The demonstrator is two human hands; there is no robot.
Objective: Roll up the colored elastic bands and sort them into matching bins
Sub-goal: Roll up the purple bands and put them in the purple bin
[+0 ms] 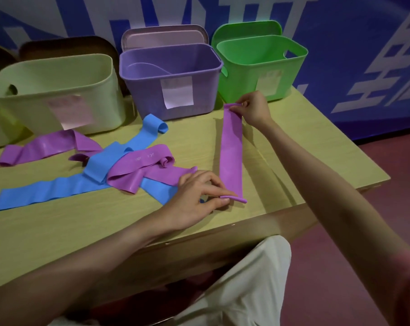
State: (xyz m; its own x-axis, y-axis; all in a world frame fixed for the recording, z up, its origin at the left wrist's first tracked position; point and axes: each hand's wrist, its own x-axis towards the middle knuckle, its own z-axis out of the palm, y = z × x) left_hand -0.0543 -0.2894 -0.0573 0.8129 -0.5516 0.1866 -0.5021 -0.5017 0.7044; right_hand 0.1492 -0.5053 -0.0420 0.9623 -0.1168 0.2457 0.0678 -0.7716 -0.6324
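I am looking down at the table, with a pale bin, a purple bin and a green bin standing along its far edge. A loose heap of blue and purple bands is lying left of centre. To its right one purple band is lying flat and stretched out, its long axis running straight away from me, from the near edge toward the gap between the purple and green bins.

My right hand is reaching to the far end, arm extended, and is pinching that end, fingers curled over the small fold. My left hand is sitting at the near end, just left of the strip, thumb and fingers pinching the little curl that is starting there.

So I am judging the roll should be running from the near end away from me, along the strip toward the right hand, with the left hand nearer and doing the winding. The purple bin is waiting just beyond the far end, to its left.
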